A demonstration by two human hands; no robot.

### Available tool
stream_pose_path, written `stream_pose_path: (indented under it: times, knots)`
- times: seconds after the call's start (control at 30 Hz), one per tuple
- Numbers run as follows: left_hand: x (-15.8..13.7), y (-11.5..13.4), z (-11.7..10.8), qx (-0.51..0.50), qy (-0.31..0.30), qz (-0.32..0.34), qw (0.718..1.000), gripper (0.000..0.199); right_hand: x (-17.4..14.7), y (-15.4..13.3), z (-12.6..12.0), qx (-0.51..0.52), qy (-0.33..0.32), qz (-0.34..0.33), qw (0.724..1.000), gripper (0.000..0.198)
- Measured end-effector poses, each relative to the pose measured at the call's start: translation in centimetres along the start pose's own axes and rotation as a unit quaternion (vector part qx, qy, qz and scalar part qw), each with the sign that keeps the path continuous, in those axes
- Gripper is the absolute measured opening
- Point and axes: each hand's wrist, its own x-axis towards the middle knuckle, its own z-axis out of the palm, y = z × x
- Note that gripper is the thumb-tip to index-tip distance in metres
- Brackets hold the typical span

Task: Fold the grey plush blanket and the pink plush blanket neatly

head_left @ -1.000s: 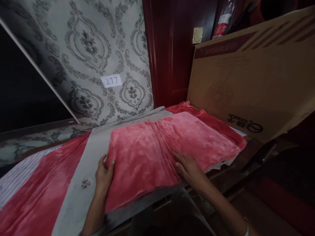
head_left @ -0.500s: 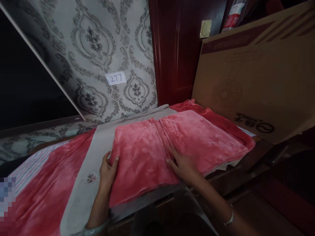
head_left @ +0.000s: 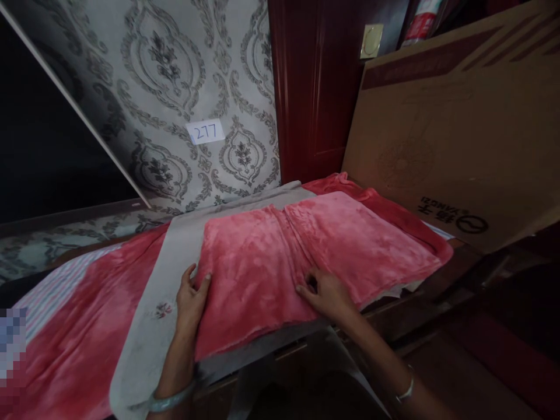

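- A pinkish-red plush fabric piece (head_left: pixel 245 280), soft and roughly rectangular, lies on a pale grey cloth (head_left: pixel 149 286) with a small embroidered flower.
- Left hand (head_left: pixel 191 298): at the plush piece's left edge — thumb and fingers spread apart, thumb tip touching the edge.
- Right hand (head_left: pixel 329 294): on the creases near the plush piece's middle, fingers bent — whether they pinch it, I cannot tell.
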Motion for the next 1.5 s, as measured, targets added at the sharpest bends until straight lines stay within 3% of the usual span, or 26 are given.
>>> stream_pose_path:
  times: [0.17,0.3,0.47,0.63,0.8,0.9,0.97,1.07,1.13,1.3,1.4,1.5]
  knots:
    - [0.0,0.0,0.2,-0.018,-0.001,0.000,1.000,0.094,0.1,0.0,0.6,0.020,0.045,-0.008,0.999,0.009]
    - [0.0,0.0,0.3,-0.038,-0.016,0.004,0.999,0.086,-0.1,0.2,0.7,-0.065,0.045,0.027,0.997,0.007]
    - [-0.2,0.0,0.3,-0.045,-0.014,0.007,0.999,0.081,-0.3,0.5,1.3,-0.122,0.025,0.022,0.992,0.010]
    - [0.2,-0.9,0.4,-0.049,0.004,0.022,0.999,0.080,-0.5,0.5,0.8,-0.093,0.058,-0.063,0.992,0.024]
    - [0.8,-1.8,0.5,-0.062,0.007,0.024,0.998,0.079,2.0,-1.3,-0.3,-0.055,0.118,-0.176,0.976,0.056]
    - [0.8,-1.9,0.4,-0.064,-0.001,0.025,0.998,0.078,4.7,-2.1,0.5,-0.075,0.084,-0.177,0.978,0.071]
    - [0.7,-1.8,0.3,-0.066,-0.003,0.025,0.997,0.079,6.0,-1.9,1.8,-0.096,0.022,-0.146,0.984,0.078]
    - [0.6,-1.7,0.3,-0.070,0.006,0.024,0.997,0.083,6.6,-0.9,3.6,-0.116,-0.078,-0.104,0.985,0.080]
    - [0.6,-1.6,0.3,-0.068,0.011,0.023,0.997,0.086,6.5,-0.3,4.0,-0.122,-0.109,-0.099,0.982,0.081]
    - [0.6,-1.4,0.2,-0.048,0.002,0.021,0.999,0.095,8.7,-1.9,1.6,-0.157,-0.136,-0.160,0.965,0.070]
    - [0.6,-1.3,0.2,-0.049,0.003,0.019,0.999,0.093,12.6,-5.4,0.1,-0.165,-0.110,-0.184,0.963,0.068]
    - [0.5,-1.2,0.1,-0.056,0.013,0.024,0.998,0.084,16.9,-8.6,0.2,-0.176,-0.086,-0.155,0.968,0.069]
